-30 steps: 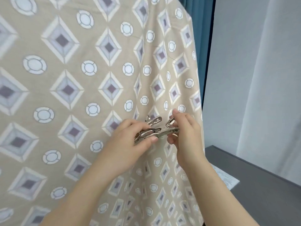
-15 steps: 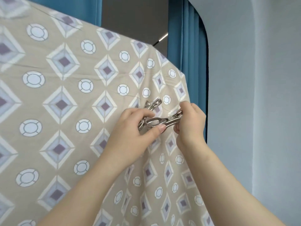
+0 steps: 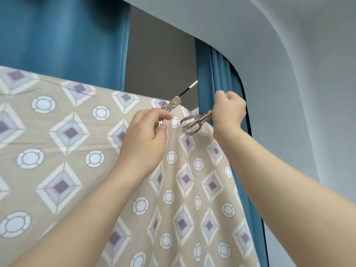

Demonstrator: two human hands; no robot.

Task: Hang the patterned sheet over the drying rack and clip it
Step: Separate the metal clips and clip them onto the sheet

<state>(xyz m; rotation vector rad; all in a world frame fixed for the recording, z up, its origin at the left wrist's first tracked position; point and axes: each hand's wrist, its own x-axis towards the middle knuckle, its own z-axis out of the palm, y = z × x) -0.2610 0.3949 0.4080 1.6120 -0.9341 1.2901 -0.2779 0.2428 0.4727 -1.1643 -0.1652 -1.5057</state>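
Observation:
The beige patterned sheet [image 3: 63, 151] with diamonds and circles hangs over a rail that it hides, its top edge running across the view and its right corner draping down. My left hand [image 3: 146, 135] pinches one metal clip [image 3: 172, 106] against the sheet's top edge. My right hand [image 3: 229, 112] grips a second metal clip [image 3: 194, 122] by its handles, its forked jaws spread and pointing left just in front of the sheet near the right end.
Blue curtains [image 3: 63, 43] hang behind the sheet, with another blue curtain [image 3: 221, 74] at the right. Between them is a dark grey panel [image 3: 159, 60]. A pale wall [image 3: 298, 93] fills the right side.
Both hands rose to the sheet's top edge and moved apart, each now with its own clip. The view tilted upward, showing the curtains.

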